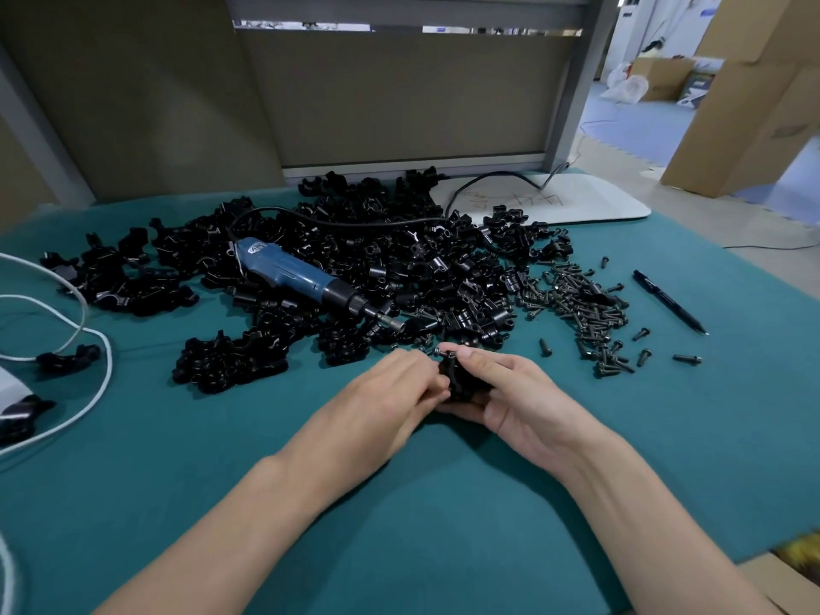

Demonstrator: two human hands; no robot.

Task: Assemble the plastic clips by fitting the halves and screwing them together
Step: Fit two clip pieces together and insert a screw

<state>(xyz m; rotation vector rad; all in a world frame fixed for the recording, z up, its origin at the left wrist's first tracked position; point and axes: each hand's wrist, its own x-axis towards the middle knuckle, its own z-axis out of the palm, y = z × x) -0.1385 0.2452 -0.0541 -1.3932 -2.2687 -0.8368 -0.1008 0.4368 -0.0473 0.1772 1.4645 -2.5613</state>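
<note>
Teal cloth is spread over the worktable (443, 503), which is backed at the far side by a grey partition panel (399, 95). A wide heap of loose black plastic clip halves (355, 259) is piled across the far middle. A blue corded electric screwdriver (306, 281) is laid on the heap. A scatter of small dark screws (581, 304) is seen to the right of it, and a black marker pen (668, 301) further right.

Near the middle, the left hand (390, 392) and the right hand (510, 392) are brought together and clamped on one black plastic clip (461, 381). It is held just above the cloth, on the near side of the heap. A short screw (443, 350) is seen at the top of the clip, by the right fingertips.

If the screw is entered at a tilt, the thread could be crossed. If the grip is loosened, the halves could slip out of line, or the screw could be dropped among the loose parts.

Most of the clip is covered by fingers. Whether its halves are fully mated, and how deep the screw sits, cannot be told.
</note>
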